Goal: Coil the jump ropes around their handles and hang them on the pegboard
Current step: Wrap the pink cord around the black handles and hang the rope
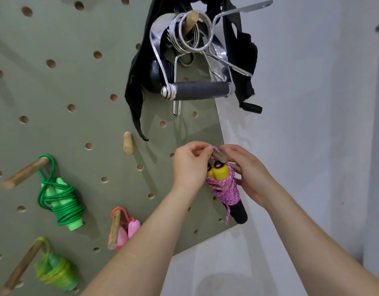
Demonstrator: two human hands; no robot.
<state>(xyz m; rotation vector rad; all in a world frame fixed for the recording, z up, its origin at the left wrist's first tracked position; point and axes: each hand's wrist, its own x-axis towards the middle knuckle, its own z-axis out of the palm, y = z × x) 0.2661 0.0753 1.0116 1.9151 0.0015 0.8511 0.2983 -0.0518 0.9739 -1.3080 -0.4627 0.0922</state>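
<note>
Hands both on pink rope (223,189) at the lower right edge of the pegboard (77,82). My left hand (189,167) pinches the rope's top loop between thumb and forefinger, right at a short wooden peg (219,156); loop sits over the peg's tip, how far on I cannot tell. My right hand (248,174) curls round the bundle's right side, thumb up by the loop. Bundle hangs just below the peg: yellow-and-black handles side by side, cord wrapped round their middle, one loose end dangling near the black grip ends. Other ropes, coiled and hung on pegs to the left: green rope (60,197) mid-left, coral rope (125,229) lower centre, yellow-green rope (54,272) bottom left, blurred. Bare peg (127,143) between the green rope and my hands. Top peg carries spring collars (188,30), a cable handle (200,89) with a grey grip, and black straps (139,67). White wall (312,124) to the right.
</note>
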